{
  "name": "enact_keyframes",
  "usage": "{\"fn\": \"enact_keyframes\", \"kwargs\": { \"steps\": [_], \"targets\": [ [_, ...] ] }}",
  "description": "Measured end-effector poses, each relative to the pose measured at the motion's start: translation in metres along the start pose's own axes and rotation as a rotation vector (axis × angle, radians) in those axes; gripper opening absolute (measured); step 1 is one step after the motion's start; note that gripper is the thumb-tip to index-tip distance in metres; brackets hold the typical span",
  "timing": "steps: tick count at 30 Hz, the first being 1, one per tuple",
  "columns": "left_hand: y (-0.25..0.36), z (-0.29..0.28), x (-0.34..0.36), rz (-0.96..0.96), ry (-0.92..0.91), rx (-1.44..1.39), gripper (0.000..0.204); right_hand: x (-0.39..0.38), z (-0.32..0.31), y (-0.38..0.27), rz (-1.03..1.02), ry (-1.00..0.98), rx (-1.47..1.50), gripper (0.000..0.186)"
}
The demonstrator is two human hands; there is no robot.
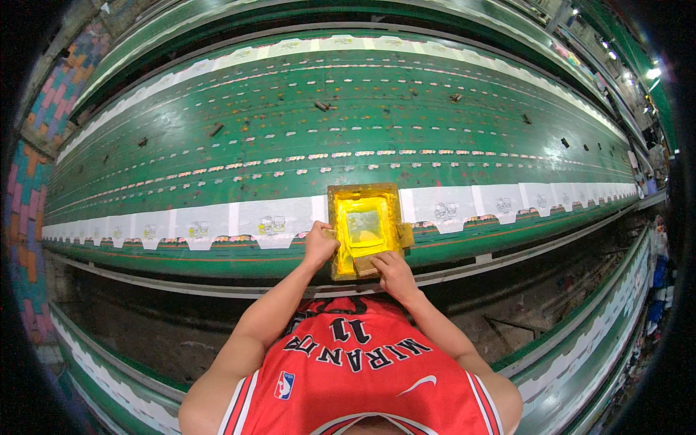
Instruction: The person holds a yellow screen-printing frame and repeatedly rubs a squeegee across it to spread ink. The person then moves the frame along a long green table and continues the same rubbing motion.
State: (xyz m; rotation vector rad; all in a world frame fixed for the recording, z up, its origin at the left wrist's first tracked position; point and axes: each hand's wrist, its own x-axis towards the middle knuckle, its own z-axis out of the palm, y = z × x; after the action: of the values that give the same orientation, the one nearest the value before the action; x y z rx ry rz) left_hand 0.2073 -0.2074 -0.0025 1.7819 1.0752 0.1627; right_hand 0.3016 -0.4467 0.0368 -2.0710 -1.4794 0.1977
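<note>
A screen-printing frame (334, 203), coated in bright yellow ink, lies over the near row of white fabric pieces (442, 196) on the long green table (275, 145). My left hand (321, 243) is closed on the frame's left side. My right hand (394, 272) grips a squeegee (365, 265) at the near end of the mesh, inside the frame. Yellow ink surrounds a paler window in the mesh. A small block (405, 235) sticks out from the frame's right side. Fabric pieces left of the frame carry line drawings with yellow patches; those to its right show drawings without visible yellow.
Another row of white pieces (348, 42) runs along the table's far edge. Small dark scraps (321, 106) are scattered on the green surface, between lines of small printed marks. A metal rail (239, 290) borders the near edge. More long tables stand beyond and behind me.
</note>
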Motion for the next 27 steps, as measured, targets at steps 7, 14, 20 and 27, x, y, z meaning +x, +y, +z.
{"fn": "enact_keyframes", "kwargs": {
  "steps": [7,14,20,27],
  "targets": [
    [-0.011,0.003,0.008,0.01,0.011,-0.026,0.049,-0.005,0.017,0.011,-0.05,0.055,-0.02,0.048],
    [-0.002,-0.003,0.002,-0.049,-0.009,-0.079,0.05,0.005,0.006,0.007,-0.044,0.014,-0.027,0.047],
    [0.007,-0.002,-0.002,-0.057,-0.003,-0.095,0.05,0.004,0.007,0.007,-0.01,0.0,0.0,0.046],
    [-0.003,0.001,0.002,-0.048,0.007,-0.037,0.05,0.006,0.012,0.013,-0.073,0.036,-0.037,0.048]
  ]
}}
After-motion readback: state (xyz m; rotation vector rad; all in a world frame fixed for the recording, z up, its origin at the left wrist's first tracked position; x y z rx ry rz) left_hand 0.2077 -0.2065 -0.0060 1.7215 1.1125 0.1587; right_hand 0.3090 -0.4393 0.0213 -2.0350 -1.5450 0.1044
